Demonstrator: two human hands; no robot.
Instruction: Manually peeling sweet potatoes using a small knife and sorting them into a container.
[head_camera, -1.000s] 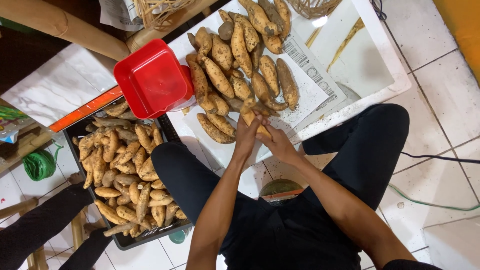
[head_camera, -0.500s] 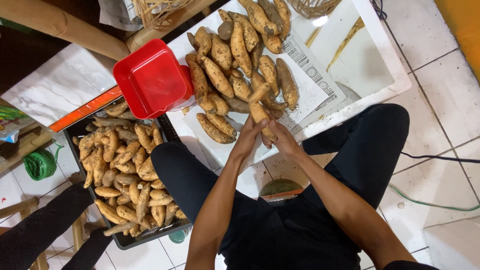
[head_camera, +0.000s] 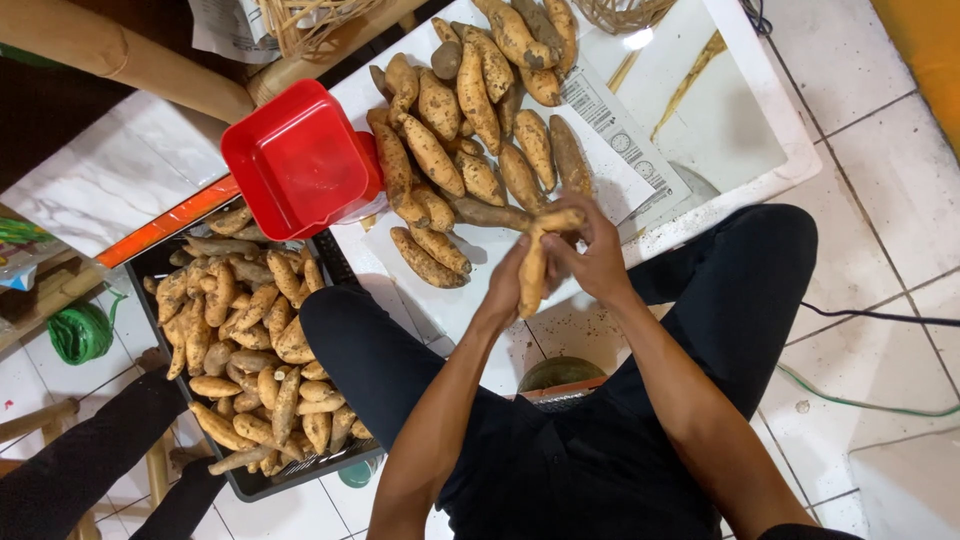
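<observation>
Counted one red square tub (head_camera: 300, 160) upper left, one black crate (head_camera: 250, 480) lower left with way too many sweet potatoes (head_camera: 250, 350) to count. Roughly twenty more in the pile (head_camera: 470, 120) up top. Two hands center, left (head_camera: 505, 285) and right (head_camera: 590, 255), on one sweet potato (head_camera: 535, 265). One green twine roll (head_camera: 80, 330) far left.

Sweet potato pile (head_camera: 470, 120) upper centre on the paper (head_camera: 620, 150); tub (head_camera: 298, 160) to its left, above the crate (head_camera: 250, 480) lower left.

Left hand (head_camera: 507, 285) and right hand (head_camera: 590, 258) grip one sweet potato (head_camera: 536, 262) (held upright) above the white tray (head_camera: 740, 150).
</observation>
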